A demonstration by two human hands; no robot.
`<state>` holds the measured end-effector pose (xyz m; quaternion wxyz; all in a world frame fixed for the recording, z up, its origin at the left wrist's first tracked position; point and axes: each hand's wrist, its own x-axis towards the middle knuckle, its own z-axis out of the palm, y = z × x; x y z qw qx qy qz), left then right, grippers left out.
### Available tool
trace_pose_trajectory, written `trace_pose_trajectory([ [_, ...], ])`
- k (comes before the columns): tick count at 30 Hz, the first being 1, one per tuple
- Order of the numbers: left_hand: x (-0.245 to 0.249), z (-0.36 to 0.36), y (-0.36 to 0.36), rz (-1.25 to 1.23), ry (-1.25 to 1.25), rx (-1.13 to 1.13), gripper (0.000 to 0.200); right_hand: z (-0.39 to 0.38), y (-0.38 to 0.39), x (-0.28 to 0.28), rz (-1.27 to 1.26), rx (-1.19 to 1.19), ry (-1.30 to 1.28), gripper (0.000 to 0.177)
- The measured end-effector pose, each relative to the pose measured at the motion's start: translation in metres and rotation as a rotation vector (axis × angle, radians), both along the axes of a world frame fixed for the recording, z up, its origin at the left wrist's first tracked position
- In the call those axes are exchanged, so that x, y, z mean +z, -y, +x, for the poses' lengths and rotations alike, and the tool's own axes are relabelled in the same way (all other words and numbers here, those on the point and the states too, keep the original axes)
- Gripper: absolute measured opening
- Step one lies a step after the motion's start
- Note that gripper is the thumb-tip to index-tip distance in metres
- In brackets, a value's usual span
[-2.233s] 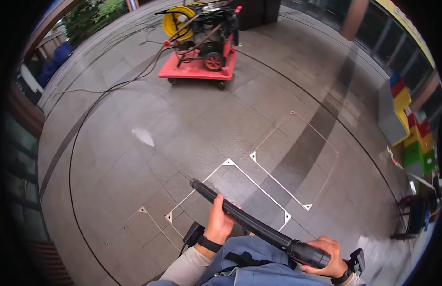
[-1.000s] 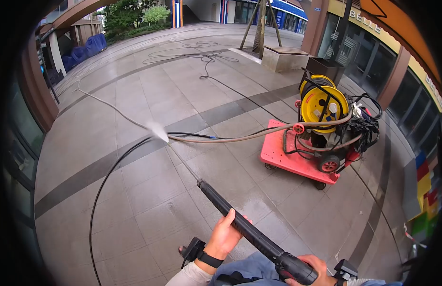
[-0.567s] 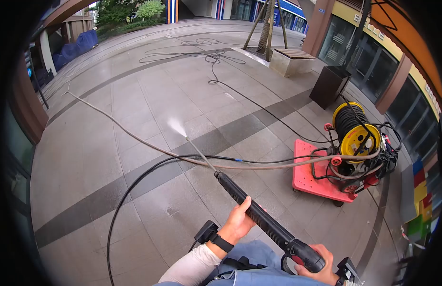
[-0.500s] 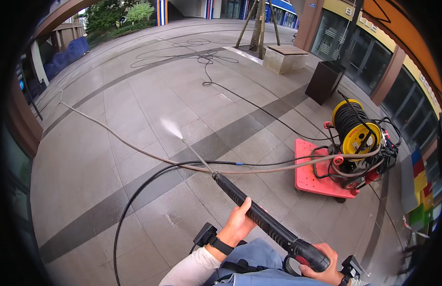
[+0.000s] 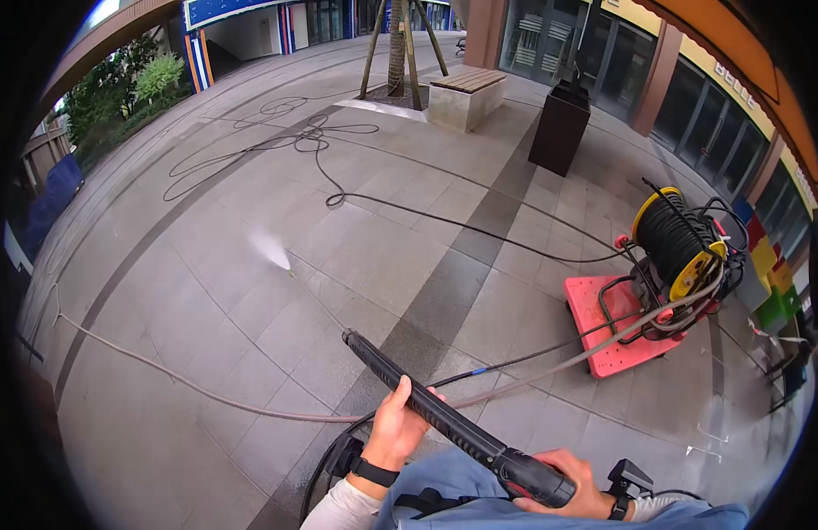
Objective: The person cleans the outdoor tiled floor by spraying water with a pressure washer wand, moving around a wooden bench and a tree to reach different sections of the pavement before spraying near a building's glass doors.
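The pressure-washer lance [image 5: 426, 411] is held low before the body: left hand [image 5: 393, 433] wrapped round its barrel, right hand [image 5: 563, 488] closed on the handle behind. Spray [image 5: 269, 249] is thrown on paving [image 5: 206, 353] well ahead. Washing is judged the step in hand; a steady 2-handed sweep is needed next.

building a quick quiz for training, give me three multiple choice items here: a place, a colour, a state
1. Where does the red flat cart stand, seen from the black ribbed washer lance?
A) to its left B) to its right C) under it
2. What colour are the rims of the round hose reel on the cart?
A) yellow B) green C) white
3. What is the left hand doing?
A) hanging free B) resting on the cart C) gripping the lance's barrel

B: the cart sits at the picture's right, the lance in the middle.
A: both rims show yellow around black hose.
C: it wraps round the barrel.
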<state>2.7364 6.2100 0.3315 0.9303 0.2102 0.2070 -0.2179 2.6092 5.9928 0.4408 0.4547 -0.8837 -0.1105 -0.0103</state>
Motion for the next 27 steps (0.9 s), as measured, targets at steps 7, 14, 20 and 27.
trace_pose_trajectory([
  [7,-0.017,0.175,-0.109,-0.041,-0.001,-0.154,0.028,0.141,-0.136,-0.005,0.033,-0.188,-0.104,0.043],
  [14,-0.036,0.406,-0.245,-0.177,0.070,-0.356,0.025,0.330,-0.317,-0.023,-0.133,-0.390,-0.026,0.044],
  [20,0.008,0.589,-0.346,-0.210,0.129,-0.393,0.028,0.511,-0.437,0.050,-0.108,-0.426,0.033,0.034],
  [27,-0.014,0.765,-0.444,-0.156,0.131,-0.400,0.028,0.695,-0.527,0.018,-0.066,-0.452,-0.013,0.034],
])
